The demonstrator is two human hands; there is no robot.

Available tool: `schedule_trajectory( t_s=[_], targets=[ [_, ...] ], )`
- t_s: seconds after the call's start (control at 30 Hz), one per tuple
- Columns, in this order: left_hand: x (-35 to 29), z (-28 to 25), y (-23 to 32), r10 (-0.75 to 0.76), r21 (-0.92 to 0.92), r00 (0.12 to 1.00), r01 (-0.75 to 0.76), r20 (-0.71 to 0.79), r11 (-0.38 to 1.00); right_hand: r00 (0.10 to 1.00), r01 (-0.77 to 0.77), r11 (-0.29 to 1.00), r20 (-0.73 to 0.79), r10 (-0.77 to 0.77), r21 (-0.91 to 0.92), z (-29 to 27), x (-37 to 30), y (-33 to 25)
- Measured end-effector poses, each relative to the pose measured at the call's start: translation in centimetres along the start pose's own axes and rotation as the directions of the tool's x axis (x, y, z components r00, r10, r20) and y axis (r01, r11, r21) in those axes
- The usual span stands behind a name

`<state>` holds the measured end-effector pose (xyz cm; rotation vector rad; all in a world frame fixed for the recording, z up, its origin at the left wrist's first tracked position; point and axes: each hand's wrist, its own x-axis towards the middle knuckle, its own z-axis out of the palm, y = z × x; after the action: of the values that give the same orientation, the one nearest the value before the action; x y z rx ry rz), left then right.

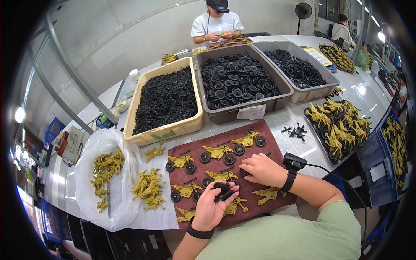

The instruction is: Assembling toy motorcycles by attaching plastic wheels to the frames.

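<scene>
My left hand (208, 211) is turned palm up, its fingers curled round several small black toy wheels (222, 186). My right hand (263, 170) is over the red-brown mat (284, 169), fingers bent down onto a black wheel (244, 172) that they partly cover. Yellow toy motorbike bodies lie in rows on the mat. Those in the far row, such as this motorbike (218, 152), have two wheels and a thin black part beside them. Near my forearms are yellow bodies without wheels, like this body (266, 195). My left hand hides part of the nearer rows.
Beyond the mat stand a cream bin (197, 123) of small black parts, a brown bin (277, 103) of wheels and a grey bin (323, 88) of black parts. Yellow bodies fill a plastic bag (82, 190) at left. Assembled motorbikes crowd a tray (331, 158). A co-worker (216, 26) sits opposite.
</scene>
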<state>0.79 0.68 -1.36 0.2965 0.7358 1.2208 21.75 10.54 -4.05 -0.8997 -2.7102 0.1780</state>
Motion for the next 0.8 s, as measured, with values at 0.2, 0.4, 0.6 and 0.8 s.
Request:
schedule_trajectory(
  t_s=[0.2,0.4,0.6,0.8],
  targets=[
    [-0.2,0.2,0.1,-0.012,0.013,1.0,0.011,0.012,1.0,1.0,0.011,1.0,-0.02,-0.011,0.009,0.4,-0.2,0.4],
    [-0.1,0.6,0.2,-0.052,0.037,0.998,0.051,0.027,0.998,0.991,0.002,0.997,-0.137,0.009,0.078,-0.5,-0.1,-0.7],
    [0.3,1.1,-0.5,-0.135,0.112,0.988,0.126,0.075,0.986,0.996,-0.002,0.748,-0.066,0.06,0.664,-2.6,0.4,-3.4],
    [0.3,1.2,-0.7,-0.151,0.158,0.985,0.137,0.081,0.978,0.957,-0.093,0.676,-0.122,0.264,0.731,-4.0,-1.0,-1.5]
  ],
)
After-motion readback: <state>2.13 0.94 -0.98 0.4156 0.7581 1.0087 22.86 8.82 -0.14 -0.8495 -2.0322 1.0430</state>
